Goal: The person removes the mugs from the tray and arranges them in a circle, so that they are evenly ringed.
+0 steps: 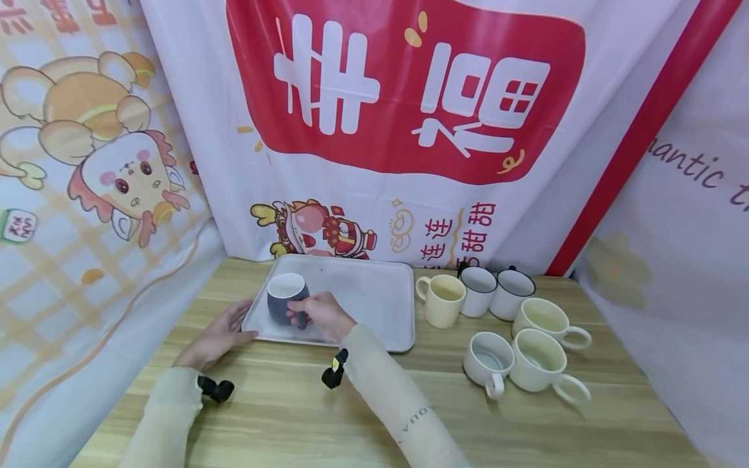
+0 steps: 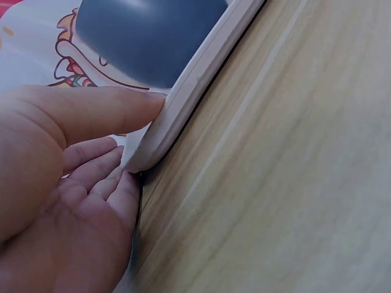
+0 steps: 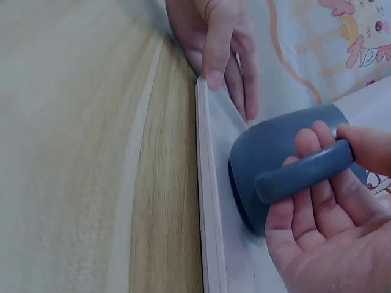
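Observation:
A light grey rectangular tray [image 1: 357,292] lies on the wooden table. Over its left part is a dark grey mug [image 3: 269,143] with a pale inside, upright, at or just above the tray surface. My right hand [image 1: 322,312] grips this mug by its handle [image 3: 305,174], fingers through the loop and thumb on top. At the tray's near left corner, my left hand [image 1: 219,331] holds the rim, its thumb [image 2: 116,110] on the edge and its fingers reaching along the outer side. The mug's underside is hidden.
Right of the tray stand several mugs: a yellow mug [image 1: 445,302], two white mugs with dark rims [image 1: 478,292], two pale cream-green mugs [image 1: 538,364] and a white mug [image 1: 488,361]. Printed cloth [image 1: 380,214] hangs behind the table and at both sides.

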The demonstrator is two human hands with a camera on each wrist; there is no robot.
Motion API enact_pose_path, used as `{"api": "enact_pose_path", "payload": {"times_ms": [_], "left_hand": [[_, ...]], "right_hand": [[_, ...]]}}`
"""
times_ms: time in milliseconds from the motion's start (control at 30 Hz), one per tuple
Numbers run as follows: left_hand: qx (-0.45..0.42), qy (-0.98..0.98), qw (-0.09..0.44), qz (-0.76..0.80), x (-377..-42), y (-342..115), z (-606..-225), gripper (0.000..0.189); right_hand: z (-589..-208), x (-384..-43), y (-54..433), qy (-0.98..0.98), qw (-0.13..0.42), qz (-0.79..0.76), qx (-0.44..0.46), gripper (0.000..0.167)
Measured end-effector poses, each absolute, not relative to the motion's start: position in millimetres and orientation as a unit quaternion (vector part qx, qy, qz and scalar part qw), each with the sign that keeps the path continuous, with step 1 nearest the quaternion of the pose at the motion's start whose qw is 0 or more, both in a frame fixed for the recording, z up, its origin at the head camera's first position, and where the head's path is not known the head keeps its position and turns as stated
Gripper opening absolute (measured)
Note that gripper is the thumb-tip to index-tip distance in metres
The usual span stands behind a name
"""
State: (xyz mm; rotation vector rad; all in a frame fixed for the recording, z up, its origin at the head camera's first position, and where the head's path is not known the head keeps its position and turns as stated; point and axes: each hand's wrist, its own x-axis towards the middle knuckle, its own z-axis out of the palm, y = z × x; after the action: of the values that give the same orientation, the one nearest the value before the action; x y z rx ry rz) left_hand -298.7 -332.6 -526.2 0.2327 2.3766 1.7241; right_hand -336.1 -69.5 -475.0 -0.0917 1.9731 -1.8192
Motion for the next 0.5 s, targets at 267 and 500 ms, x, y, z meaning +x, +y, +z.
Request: {"api": "enact_pose_path", "payload": {"times_ms": [267,500], "left_hand": [[0.070,0.812,0.100,0.570,-299.5,-334.2,-523.6,0.099],[0.072,0.813,0.103,0.569,-299.8,-332.5,-527.1,0.098]], "right_hand": [[-459.7,-308.2,-44.6,0.668,0.205,-0.714,0.029,0.022],[-450.6,-275.5,-6.6,0.691,0.159,-0.705,0.027,0.029]]}}
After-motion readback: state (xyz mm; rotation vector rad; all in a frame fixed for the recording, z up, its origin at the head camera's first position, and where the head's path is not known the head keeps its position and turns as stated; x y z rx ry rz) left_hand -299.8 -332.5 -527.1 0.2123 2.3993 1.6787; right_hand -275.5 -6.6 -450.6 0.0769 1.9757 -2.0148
